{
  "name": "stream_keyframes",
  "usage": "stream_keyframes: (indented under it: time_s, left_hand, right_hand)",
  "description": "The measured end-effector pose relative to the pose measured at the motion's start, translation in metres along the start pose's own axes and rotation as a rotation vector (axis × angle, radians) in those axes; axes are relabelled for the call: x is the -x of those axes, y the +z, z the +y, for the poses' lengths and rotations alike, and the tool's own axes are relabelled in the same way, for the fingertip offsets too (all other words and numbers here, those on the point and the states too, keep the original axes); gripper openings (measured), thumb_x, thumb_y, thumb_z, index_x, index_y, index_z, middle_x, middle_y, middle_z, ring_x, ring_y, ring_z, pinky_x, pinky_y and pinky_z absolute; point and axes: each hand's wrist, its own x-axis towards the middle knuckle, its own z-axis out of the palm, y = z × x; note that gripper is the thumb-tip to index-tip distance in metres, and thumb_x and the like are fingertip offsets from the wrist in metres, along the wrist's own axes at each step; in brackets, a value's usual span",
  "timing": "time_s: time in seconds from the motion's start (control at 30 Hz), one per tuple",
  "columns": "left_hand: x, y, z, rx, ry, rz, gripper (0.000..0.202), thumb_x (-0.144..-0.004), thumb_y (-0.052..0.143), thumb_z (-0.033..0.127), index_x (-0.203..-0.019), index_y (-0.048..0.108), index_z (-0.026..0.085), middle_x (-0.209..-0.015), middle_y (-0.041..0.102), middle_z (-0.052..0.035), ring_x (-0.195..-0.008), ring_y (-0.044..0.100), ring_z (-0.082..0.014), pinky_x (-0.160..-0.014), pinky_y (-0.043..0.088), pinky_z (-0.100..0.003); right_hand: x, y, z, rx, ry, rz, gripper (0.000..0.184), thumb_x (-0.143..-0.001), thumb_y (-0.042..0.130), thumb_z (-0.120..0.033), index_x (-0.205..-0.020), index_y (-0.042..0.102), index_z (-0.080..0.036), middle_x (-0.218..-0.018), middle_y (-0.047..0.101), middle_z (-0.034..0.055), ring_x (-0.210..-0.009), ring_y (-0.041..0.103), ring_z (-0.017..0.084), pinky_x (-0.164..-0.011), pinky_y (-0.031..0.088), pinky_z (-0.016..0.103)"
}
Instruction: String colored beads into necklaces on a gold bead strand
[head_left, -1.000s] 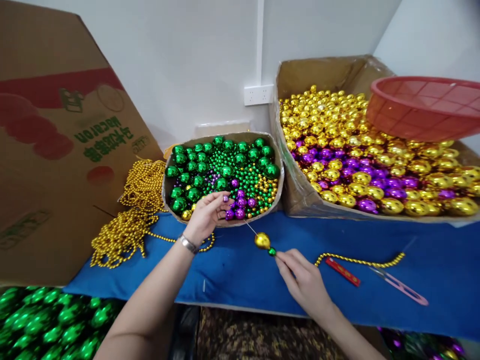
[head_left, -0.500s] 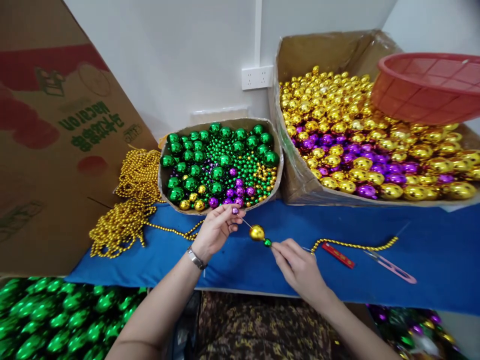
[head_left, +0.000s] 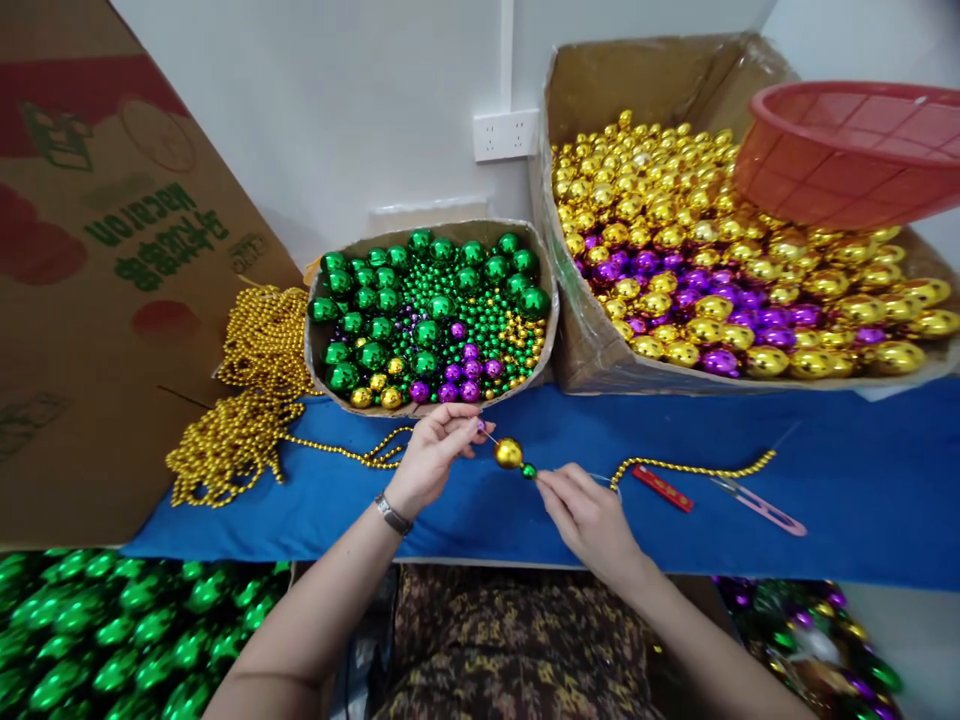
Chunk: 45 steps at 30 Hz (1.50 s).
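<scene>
Pinching a small purple bead (head_left: 478,425) between fingertips of left hand (head_left: 431,458), just above blue tabletop (head_left: 862,470). Thin needle or wire running from that bead rightward through large gold bead (head_left: 508,453) and small green bead (head_left: 529,470), both strung in the gap between the hands. Right hand (head_left: 589,515) closed on the wire's far end, fingertips just beside the green bead. Hands near each other, not touching, both low over the front middle of the tabletop. Silver wristwatch (head_left: 393,515) on left wrist.

Directly behind left hand: small cardboard tray (head_left: 544,345) of mixed green, purple and gold beads. To its right, large cardboard box (head_left: 592,350) heaped with gold and purple balls; red plastic basket (head_left: 847,150) resting tilted on that heap. Pile of gold bead strands (head_left: 247,400) at tabletop's left end, one strand trailing toward left hand. Short gold strand (head_left: 697,468), red flat tool (head_left: 661,488) and pink thread snips (head_left: 761,505) lying right of right hand. Printed cardboard sheet (head_left: 112,280) leaning at far left. White wall behind with power socket (head_left: 505,135). Green balls (head_left: 112,630) massed below tabletop edge, lower left.
</scene>
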Motion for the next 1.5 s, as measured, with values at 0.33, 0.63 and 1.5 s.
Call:
stream_keyframes:
  time_s: [0.33,0.63,1.5]
  left_hand:
    - [-0.002,0.008,-0.069,-0.322,0.088,0.064,0.025,-0.076,0.065,0.041,-0.084,0.070,0.017,-0.084,0.070,-0.0067,-0.069,0.062,-0.0169,-0.060,0.048,-0.026]
    - [0.004,0.020,-0.005,-0.327,0.280,-0.036,0.025,-0.084,0.056,0.038,-0.095,0.067,0.019,-0.086,0.070,-0.0069,-0.076,0.066,-0.0193,-0.070,0.051,-0.031]
    - [-0.081,-0.053,0.044,-1.403,0.453,0.355,0.042,-0.076,0.062,0.038,-0.112,0.056,0.018,-0.112,0.055,-0.0147,-0.104,0.051,-0.0325,-0.087,0.042,-0.044]
  right_hand:
    - [0.018,0.037,0.049,-0.043,0.131,-0.078,0.022,-0.088,0.040,-0.015,-0.102,0.056,-0.017,-0.088,0.067,0.0056,-0.076,0.067,0.016,-0.066,0.055,0.027]
    - [-0.028,0.022,0.018,0.000,-0.025,-0.007,0.030,-0.095,0.038,-0.026,-0.118,0.056,-0.019,-0.102,0.067,0.0085,-0.089,0.066,0.017,-0.075,0.054,0.027]
    - [-0.046,-0.040,0.035,-0.571,0.433,-0.054,0.035,-0.093,0.040,-0.045,-0.100,0.059,-0.016,-0.057,0.049,-0.0042,-0.055,0.049,0.010,-0.055,0.041,0.021]
